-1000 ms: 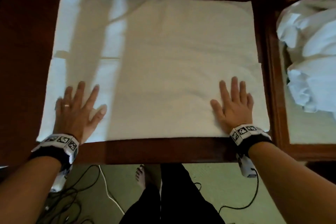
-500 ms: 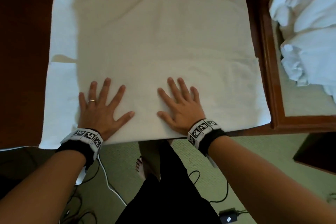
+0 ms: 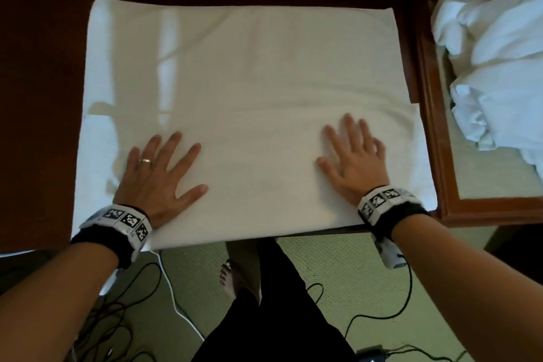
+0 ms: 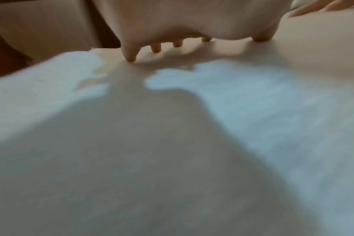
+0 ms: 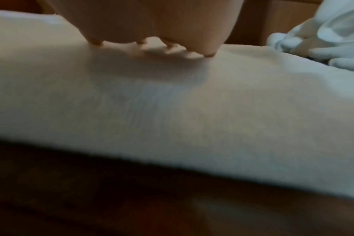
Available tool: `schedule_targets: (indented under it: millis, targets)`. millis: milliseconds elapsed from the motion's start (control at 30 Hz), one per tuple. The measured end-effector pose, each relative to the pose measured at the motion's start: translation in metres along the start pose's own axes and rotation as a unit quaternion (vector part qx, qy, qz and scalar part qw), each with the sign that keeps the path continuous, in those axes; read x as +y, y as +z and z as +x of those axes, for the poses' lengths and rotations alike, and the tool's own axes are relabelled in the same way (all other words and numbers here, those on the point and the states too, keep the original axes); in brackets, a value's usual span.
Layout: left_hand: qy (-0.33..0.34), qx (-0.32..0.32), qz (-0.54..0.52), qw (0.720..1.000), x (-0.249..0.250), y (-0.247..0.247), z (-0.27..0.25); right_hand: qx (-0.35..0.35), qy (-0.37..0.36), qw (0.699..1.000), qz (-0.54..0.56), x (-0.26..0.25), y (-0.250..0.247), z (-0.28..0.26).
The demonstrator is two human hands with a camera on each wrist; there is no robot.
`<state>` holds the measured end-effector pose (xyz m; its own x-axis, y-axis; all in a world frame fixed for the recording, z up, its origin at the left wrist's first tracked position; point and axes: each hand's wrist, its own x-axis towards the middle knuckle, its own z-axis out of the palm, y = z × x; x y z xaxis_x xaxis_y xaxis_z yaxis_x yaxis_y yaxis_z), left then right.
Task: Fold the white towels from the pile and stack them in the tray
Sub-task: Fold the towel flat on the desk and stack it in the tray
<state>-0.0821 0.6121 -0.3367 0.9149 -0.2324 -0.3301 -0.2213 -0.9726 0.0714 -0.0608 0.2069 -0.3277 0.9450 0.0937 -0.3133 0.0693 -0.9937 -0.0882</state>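
From the head view, the left hand (image 3: pixel 160 176) and right hand (image 3: pixel 354 161) press flat, fingers spread, on the towel (image 3: pixel 249 91) covering the desk (image 3: pixel 41 97). Only there do the pile (image 3: pixel 496 67) and tray (image 3: pixel 435 141) show whole; the wrist views show fingertips (image 4: pixel 131 58) touching cloth, each grip holding nothing.

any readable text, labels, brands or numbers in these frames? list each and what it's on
No readable words, brands or numbers in any view.
Left wrist band: black-and-white square marker patterns, no letters.
Right wrist band: same kind of marker patterns, no letters.
Small dark device on the floor: pale mark on top, too small to read.
Spread towel: no tag or print shows.
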Motion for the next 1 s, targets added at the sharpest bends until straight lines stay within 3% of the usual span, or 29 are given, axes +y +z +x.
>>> schedule_targets:
  millis: [67, 167, 300, 433, 533, 667, 833, 1000]
  targets:
    - [-0.029, -0.035, 0.022, 0.999, -0.030, 0.000, 0.001, -0.034, -0.013, 0.999, 0.003, -0.012, 0.005, -0.004]
    - [-0.147, -0.053, 0.024, 0.987, -0.064, -0.015, 0.000, -0.040, 0.012, 0.999, 0.006, -0.018, 0.001, -0.001]
    - [-0.085, -0.058, 0.029, 0.994, -0.043, -0.027, -0.012, -0.069, 0.046, 0.996, 0.019, -0.029, -0.005, -0.013]
    - [-0.140, -0.107, 0.043, 0.983, -0.022, -0.035, -0.028, -0.121, 0.049, 0.991, 0.027, -0.032, -0.012, -0.040]
    - [-0.150, -0.119, 0.020, 0.981, -0.018, -0.062, -0.014, -0.101, 0.049, 0.993, 0.031, -0.032, -0.033, -0.035]
    - [-0.141, -0.107, -0.050, 0.983, -0.030, -0.104, 0.028, -0.071, 0.052, 0.995, 0.041, -0.025, -0.067, 0.011]
    - [-0.143, -0.048, -0.107, 0.983, -0.041, -0.144, 0.104, -0.025, 0.041, 0.997, 0.055, -0.011, -0.100, 0.102]
    - [-0.119, -0.032, -0.042, 0.992, -0.059, -0.142, 0.191, 0.021, 0.020, 0.998, 0.048, 0.011, -0.113, 0.195]
